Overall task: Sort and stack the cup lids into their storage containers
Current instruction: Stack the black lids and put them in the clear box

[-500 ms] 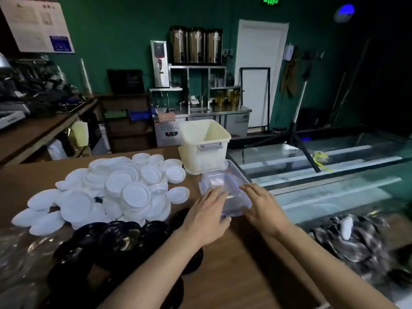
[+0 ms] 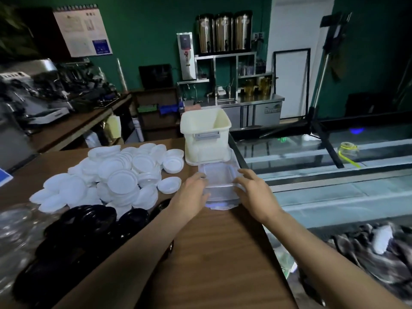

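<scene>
Both hands have slid off the near corners of the clear container (image 2: 220,192) and now sit on its two sides. It now sits square-on instead of angled. Camera has tipped up a bit.

Left hand (image 2: 192,194): fingers (image 2: 200,176) curled over the left wall at the rim, palm against the near-left corner. It is gripping the container.

Right hand (image 2: 256,194): thumb (image 2: 236,182) on the near rim, the other fingers bent along the right wall, so the near-right corner is grasped between them.

The container sits between the two hands on the wooden counter (image 2: 211,253), open side up, and no lids are visible inside. A flat clear piece with a blue glint (image 2: 219,206) sticks out from under its near edge; can't tell what it is.

Cream bin (image 2: 206,139) stands just behind the container, touching or nearly touching its far wall. It is upright, with its grey handle facing the person and its inside mostly hidden.

White lids (image 2: 116,177) form a loose heap left of the left hand. The closest stray white lid (image 2: 169,185) lies just beside the left wrist, apart from it.

Black lids (image 2: 89,221) are piled nearer the person, under and left of the left forearm, and part of the pile is hidden by the arm.

Clear plastic (image 2: 13,224) at the far left edge is too blurred to identify.

Glass-topped case (image 2: 323,175) runs along the counter's right edge, beside the right hand.
</scene>
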A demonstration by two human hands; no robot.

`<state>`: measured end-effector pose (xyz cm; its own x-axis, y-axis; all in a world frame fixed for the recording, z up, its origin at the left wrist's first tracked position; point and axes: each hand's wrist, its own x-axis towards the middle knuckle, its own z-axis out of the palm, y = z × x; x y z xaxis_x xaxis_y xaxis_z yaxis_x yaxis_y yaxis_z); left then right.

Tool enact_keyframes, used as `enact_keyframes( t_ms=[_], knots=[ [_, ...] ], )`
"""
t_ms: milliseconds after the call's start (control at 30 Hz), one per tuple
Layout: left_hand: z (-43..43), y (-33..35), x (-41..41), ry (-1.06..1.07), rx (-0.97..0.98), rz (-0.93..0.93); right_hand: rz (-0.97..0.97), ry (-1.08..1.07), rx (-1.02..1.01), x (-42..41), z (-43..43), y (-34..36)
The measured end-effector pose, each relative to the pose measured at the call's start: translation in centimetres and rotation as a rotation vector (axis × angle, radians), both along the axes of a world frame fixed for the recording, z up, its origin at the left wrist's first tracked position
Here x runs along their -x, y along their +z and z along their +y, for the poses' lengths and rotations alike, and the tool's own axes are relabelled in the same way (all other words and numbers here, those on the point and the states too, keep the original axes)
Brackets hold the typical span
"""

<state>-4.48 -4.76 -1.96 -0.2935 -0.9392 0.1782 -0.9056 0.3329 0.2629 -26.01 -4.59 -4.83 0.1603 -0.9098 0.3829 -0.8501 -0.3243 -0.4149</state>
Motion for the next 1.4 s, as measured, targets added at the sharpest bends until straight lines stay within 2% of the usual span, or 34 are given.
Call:
enact_keyframes(
  t_ms=[267, 467, 733, 867, 1167, 1267, 1400],
  knots=[
    [7.0, 2.7, -0.1, -0.064, 0.103, 0.157, -0.1, 0.053, 0.156, 1.2, 6.1, 2.6],
    [14.7, 1.6, 0.0, -0.059, 0.045, 0.243, -0.063, 0.096, 0.186, 2.0, 13.1, 2.2],
    [22.4, 1.3, -1.5, -0.1, -0.009, 0.228, -0.054, 0.07, 0.184, 1.5, 21.3, 0.5],
    [23.4, 0.6, -1.7, -0.115, -0.03, 0.209, -0.043, 0.035, 0.154, 1.1, 22.9, 0.3],
    [22.1, -0.8, 0.0, -0.03, -0.02, 0.201, -0.009, 0.006, 0.055, 1.5, 21.1, -1.0],
    [21.3, -1.5, -0.2, -0.043, 0.018, 0.189, -0.003, 0.008, 0.075, 1.6, 21.3, -0.4],
    [21.7, -1.3, -2.3, -0.068, 0.116, 0.175, 0.118, 0.032, 0.178, 0.3, 21.8, 0.4]
  ],
)
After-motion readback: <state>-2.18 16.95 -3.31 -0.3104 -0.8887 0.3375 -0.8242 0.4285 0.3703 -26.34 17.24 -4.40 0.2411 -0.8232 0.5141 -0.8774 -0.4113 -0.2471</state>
